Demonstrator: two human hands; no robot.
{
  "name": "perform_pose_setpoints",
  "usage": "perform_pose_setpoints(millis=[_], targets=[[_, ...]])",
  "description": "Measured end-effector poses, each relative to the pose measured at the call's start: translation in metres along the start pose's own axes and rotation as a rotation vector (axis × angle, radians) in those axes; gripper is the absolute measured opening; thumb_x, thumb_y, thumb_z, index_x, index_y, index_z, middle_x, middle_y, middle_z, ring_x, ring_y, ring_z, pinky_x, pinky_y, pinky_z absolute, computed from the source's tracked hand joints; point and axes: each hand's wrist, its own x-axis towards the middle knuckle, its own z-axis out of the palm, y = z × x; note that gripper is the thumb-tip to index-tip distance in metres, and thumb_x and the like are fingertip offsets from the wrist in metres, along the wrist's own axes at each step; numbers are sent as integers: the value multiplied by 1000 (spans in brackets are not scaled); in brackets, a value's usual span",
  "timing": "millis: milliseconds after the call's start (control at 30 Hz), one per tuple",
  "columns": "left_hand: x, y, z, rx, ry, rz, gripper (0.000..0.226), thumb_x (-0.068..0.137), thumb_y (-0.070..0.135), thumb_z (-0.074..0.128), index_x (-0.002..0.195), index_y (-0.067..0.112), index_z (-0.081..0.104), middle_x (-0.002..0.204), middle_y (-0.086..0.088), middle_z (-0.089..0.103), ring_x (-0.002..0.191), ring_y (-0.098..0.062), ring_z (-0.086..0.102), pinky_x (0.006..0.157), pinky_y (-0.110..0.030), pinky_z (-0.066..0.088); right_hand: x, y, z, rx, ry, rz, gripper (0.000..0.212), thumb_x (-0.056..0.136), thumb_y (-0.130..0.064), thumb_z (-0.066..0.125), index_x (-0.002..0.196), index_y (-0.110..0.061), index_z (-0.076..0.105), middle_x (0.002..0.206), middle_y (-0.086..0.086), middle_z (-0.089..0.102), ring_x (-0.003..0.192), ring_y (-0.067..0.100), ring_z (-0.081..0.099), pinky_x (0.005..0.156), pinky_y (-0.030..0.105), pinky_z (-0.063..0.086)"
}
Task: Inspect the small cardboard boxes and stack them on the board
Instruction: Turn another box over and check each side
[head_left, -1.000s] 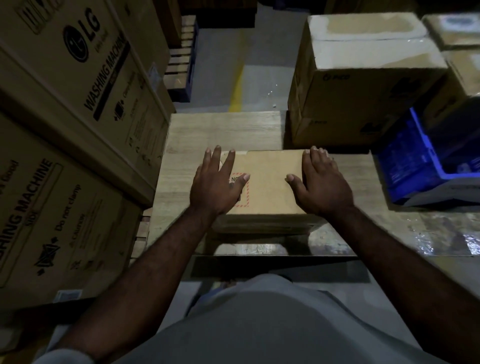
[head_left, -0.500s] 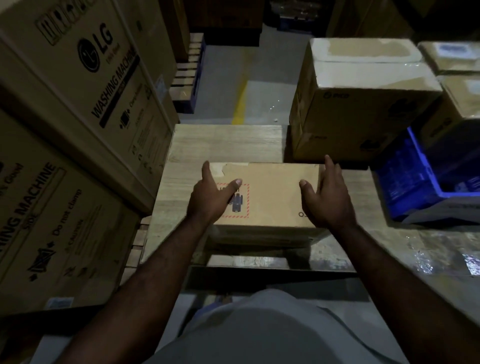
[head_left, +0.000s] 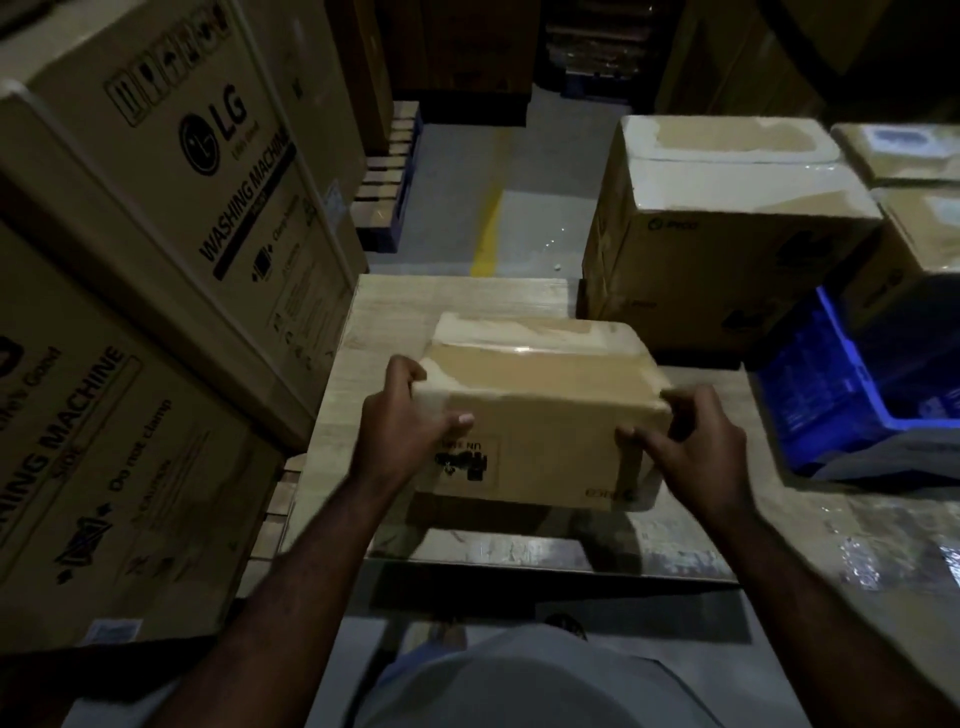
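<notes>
**Box being tipped up for inspection**

Both hands are gripping the small cardboard box (head_left: 540, 410) at centre frame, over the wooden board (head_left: 457, 296). The left hand (head_left: 400, 431) is clamping the 9 o'clock end, thumb on the near face, fingers curled over the top corner. The right hand (head_left: 691, 447) is closing on the 3 o'clock end the same way. The near face, with upside-down print, is now facing the camera. Whether the box is touching the board, cannot tell.

Judging handling: stiff, light enough for a fingertip hold, glossy tape on top possibly slippery; opposite ends are the best hold.

Versus a second ago: palms were lying flat on the lid; now they are wrapped round the ends and the box is rotated toward the person.
</notes>
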Motion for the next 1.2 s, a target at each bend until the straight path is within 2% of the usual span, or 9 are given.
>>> perform_pose_setpoints(millis=[167,300,400,467,533,667,767,1000,1200], targets=[[-19,-45,21,113,-44,-3,59,71,25,94,93,20,39,75,9,54,64,-9,53,47,-12,38,-27,49,24,-59,-5,-57,40,75,-17,92,97,-18,59,82,-2,68,73,15,67,63,36,57],[-37,-68,38,212,-125,-16,60,71,32,94,97,16,42,85,6,55,81,-19,56,56,-11,37,-38,74,33,-141,-64,-94,39,74,-11,93,101,-15,65,80,-3,67,73,19,68,64,20,44],[-40,-74,49,403,-279,-13,95,70,61,86,142,19,39,158,-19,30,147,-34,30,109,-31,40,-47,81,39,-227,-196,-161,62,80,-27,90,131,-13,59,123,10,64,107,33,68,88,29,54],[-38,-72,56,578,-316,52,118,73,79,69,162,24,14,169,-16,-19,156,-33,-16,127,-45,9,-47,81,45,-421,-240,-224,82,86,-49,81,152,-15,45,158,25,37,145,49,38,114,55,40],[-33,-65,61,708,-309,175,120,78,87,53,164,23,0,165,-14,-32,152,-31,-30,125,-45,-9,-42,71,50,-592,-254,-319,92,91,-69,60,160,-14,34,168,27,17,156,48,11,122,57,17],[-20,-57,71,776,-360,240,117,82,89,40,163,22,-9,165,-11,-31,153,-28,-28,126,-45,-11,-21,46,61,-746,-392,-360,112,84,-87,19,166,-12,12,173,19,-3,159,33,-11,124,45,-5],[-15,-61,75,848,-349,271,119,80,93,34,162,21,-13,164,-11,-32,154,-29,-27,126,-47,-11,-10,43,67,-798,-417,-361,122,81,-95,5,166,-8,11,172,21,0,160,36,-1,127,47,2],[-16,-68,82,856,-302,297,128,71,99,30,164,20,-7,167,-13,-24,155,-29,-23,125,-46,-13,-8,52,74,-845,-443,-363,123,80,-95,30,160,-2,32,166,27,26,154,43,28,121,55,28],[-11,-62,82,799,-307,267,120,77,98,27,164,20,2,170,-13,-15,157,-28,-18,126,-46,-10,-4,41,66,-822,-490,-328,130,75,-101,2,167,-10,2,172,17,-9,161,32,-7,129,45,0]])
